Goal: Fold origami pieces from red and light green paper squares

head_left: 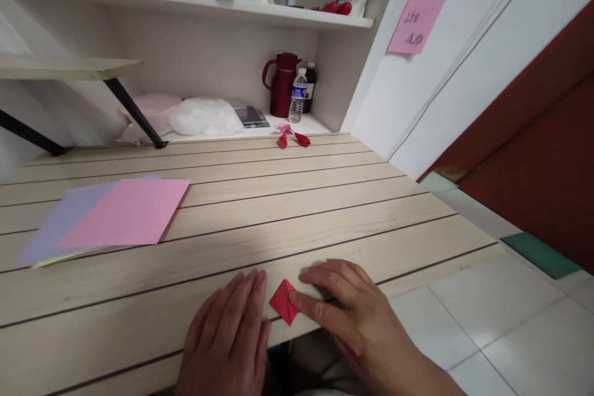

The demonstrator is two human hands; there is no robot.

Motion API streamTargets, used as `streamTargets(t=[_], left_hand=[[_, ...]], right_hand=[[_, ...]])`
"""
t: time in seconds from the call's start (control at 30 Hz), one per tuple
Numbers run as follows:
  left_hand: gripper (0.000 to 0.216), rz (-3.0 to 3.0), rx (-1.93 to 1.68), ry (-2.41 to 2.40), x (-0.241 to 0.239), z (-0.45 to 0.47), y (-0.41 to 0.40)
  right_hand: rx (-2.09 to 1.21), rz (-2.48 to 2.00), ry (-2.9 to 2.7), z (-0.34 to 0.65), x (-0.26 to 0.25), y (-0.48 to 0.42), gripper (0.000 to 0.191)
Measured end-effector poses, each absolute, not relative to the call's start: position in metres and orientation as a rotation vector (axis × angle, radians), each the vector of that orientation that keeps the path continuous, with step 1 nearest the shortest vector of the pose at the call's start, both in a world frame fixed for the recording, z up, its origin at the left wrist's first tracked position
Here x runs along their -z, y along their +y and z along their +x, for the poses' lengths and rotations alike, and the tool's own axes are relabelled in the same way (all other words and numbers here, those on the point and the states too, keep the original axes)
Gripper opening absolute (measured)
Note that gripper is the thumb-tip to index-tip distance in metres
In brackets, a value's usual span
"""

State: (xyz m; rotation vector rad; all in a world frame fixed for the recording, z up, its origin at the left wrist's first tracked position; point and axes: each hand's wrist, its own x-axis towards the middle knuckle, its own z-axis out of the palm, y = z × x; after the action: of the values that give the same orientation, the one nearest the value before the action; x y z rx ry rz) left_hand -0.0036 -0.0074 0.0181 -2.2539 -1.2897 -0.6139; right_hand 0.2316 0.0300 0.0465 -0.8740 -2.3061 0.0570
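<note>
A small square of folded red paper (281, 303) lies near the table's front edge, turned like a diamond with a crease across it. The thumb of my right hand (355, 309) presses on its right corner. That hand's other fingers are curved and apart from the thumb, resting on the tabletop beyond the paper. To the left of the paper, my left hand (227, 334) lies flat on the table with its fingers stretched out and close together. It holds nothing and does not touch the paper.
Pink (134, 210) and purple sheets (60, 223) overlap at the left of the slatted table. Small folded red pieces (302, 140) sit at its far edge. Behind stand a dark red jug (283, 86) and a water bottle (297, 99). A small raised shelf (69, 68) occupies the back left.
</note>
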Motion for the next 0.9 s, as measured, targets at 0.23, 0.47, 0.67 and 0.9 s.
streamTargets(t=[0.23, 0.47, 0.67, 0.9], left_hand=[[0.059, -2.326, 0.795, -1.359, -0.01, -0.001, -0.02], [0.055, -2.313, 0.802, -1.395, -0.014, 0.01, -0.022], [0.055, -2.331, 0.762, -1.359, -0.016, 0.013, -0.022], [0.056, -2.374, 0.657, -1.333, -0.012, 0.016, -0.025]], right_hand=[[-0.059, -0.895, -2.368, 0.234, -0.045, 0.03, 0.032], [-0.064, -0.918, -2.405, 0.237, -0.047, 0.029, 0.034], [-0.072, -0.896, -2.429, 0.238, -0.046, 0.031, 0.033], [-0.117, -0.889, -2.43, 0.239, -0.047, 0.031, 0.034]])
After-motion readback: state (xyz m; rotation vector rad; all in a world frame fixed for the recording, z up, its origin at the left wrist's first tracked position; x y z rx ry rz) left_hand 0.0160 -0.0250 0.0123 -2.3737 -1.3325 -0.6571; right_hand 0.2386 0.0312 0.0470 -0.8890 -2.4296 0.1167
